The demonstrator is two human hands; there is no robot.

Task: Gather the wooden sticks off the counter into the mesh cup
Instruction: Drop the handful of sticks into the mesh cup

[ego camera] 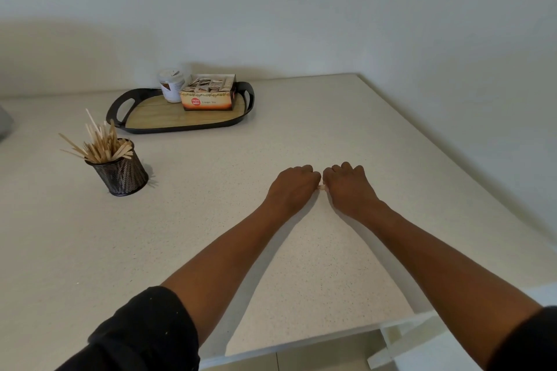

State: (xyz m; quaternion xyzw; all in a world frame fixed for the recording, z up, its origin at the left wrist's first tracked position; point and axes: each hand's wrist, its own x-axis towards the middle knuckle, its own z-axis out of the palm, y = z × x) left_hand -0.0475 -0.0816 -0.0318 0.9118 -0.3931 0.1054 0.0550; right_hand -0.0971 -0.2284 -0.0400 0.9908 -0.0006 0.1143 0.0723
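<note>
two hands (294, 187), one cup (122, 173), one tray (180, 125)

Two bare forearms seen, left hand (294, 187) and right hand (349, 187) uncovered. Black sleeves pushed up near elbows, lower left and lower right of frame; small pale specks noted on left sleeve (141, 331).

Bare worktop (229, 220) lies between my hands (322, 187) and the mesh cup (123, 173); the tray (180, 105) stands well behind, I think.

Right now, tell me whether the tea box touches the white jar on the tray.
Touching, as far as the head view shows: the tea box overlaps the white jar with no visible gap.
</note>
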